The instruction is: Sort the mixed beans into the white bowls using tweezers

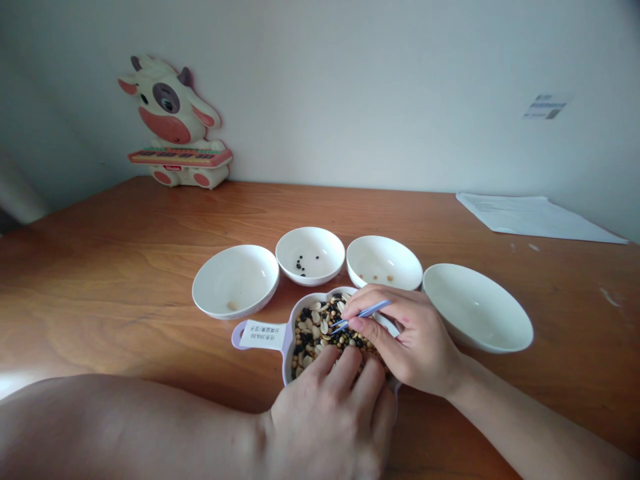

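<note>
My right hand (420,333) pinches a pair of blue-purple tweezers (370,311), their tips down among the mixed beans and nuts (316,323). I see pale peanut halves, black beans and small yellowish beans in the mix. It fills a white and purple bowl (289,363), whose labelled handle (263,335) points left. Over the bowl's near edge lies my left hand (333,417), fingers curled down into the mix. Its fingertips and thumb are hidden, so whether it grips anything does not show. Whether the tweezers hold a bean, I cannot tell.
Four white bowls arc behind the mix: the left bowl (240,267) with one pale piece, another bowl (325,250) with several black beans, a third (383,250) with several yellowish beans, and a right bowl (480,307). A cow toy keyboard (175,133) and papers (540,217) stand farther back.
</note>
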A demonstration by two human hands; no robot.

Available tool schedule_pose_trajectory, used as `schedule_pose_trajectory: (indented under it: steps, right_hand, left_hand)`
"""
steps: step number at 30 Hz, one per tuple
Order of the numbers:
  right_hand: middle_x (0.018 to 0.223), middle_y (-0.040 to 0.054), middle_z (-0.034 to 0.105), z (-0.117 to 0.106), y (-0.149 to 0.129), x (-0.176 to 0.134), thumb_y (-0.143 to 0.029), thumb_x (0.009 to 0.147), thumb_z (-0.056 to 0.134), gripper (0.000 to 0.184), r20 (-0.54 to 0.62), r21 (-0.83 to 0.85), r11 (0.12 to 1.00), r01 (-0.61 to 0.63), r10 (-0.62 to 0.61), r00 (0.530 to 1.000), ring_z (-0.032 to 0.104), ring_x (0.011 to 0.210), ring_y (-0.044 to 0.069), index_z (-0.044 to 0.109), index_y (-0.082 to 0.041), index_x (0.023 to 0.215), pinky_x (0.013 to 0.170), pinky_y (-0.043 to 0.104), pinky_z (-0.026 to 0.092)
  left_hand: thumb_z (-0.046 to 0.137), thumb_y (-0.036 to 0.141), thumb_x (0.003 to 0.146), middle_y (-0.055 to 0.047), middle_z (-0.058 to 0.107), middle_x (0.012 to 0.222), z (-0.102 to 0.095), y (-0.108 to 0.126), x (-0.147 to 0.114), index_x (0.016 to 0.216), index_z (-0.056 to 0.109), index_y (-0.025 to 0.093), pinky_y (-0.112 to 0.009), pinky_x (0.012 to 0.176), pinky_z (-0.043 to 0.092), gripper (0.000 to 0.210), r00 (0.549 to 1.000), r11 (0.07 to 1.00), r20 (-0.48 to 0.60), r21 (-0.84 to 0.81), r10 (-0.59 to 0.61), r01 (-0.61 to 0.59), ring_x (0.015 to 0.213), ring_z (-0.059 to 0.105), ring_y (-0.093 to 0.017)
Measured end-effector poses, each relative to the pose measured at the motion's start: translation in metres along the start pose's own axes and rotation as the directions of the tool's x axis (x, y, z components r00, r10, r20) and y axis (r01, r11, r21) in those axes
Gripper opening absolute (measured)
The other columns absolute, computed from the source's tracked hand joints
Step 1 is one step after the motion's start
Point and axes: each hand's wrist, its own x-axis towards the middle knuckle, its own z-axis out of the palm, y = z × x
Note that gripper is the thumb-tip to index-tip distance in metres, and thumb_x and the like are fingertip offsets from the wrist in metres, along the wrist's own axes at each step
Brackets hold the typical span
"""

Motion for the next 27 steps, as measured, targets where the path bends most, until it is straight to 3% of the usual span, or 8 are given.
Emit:
schedule_pose_trajectory:
  steps: [14,27]
  right_hand:
    - [0.080,0.0037,0.071,-0.0002,-0.0002,0.0012,-0.013,0.089,0.057,0.012,-0.014,0.011,1.000,-0.029,0.029,0.999,0.067,0.075,0.017,0.067,-0.018,0.084,0.072,0.030,0.054]
    - [0.083,0.0057,0.070,-0.0013,-0.0010,-0.0003,-0.020,0.089,0.061,0.009,-0.072,0.270,0.943,-0.192,0.219,0.973,0.068,0.075,0.016,0.068,-0.016,0.086,0.063,0.024,0.056]
  left_hand:
    - [0.049,0.023,0.091,-0.008,0.061,0.090,0.0024,0.0008,-0.0021,0.095,0.062,0.013,-0.038,0.064,0.053,0.017,1.000,1.000,0.031,-0.004,0.004,-0.004,0.078,0.059,-0.024]
    - [0.049,0.023,0.091,-0.007,0.060,0.090,0.0016,0.0011,-0.0021,0.095,0.061,0.013,-0.038,0.063,0.052,0.016,0.999,1.000,0.040,-0.028,0.003,-0.002,0.079,0.059,-0.024]
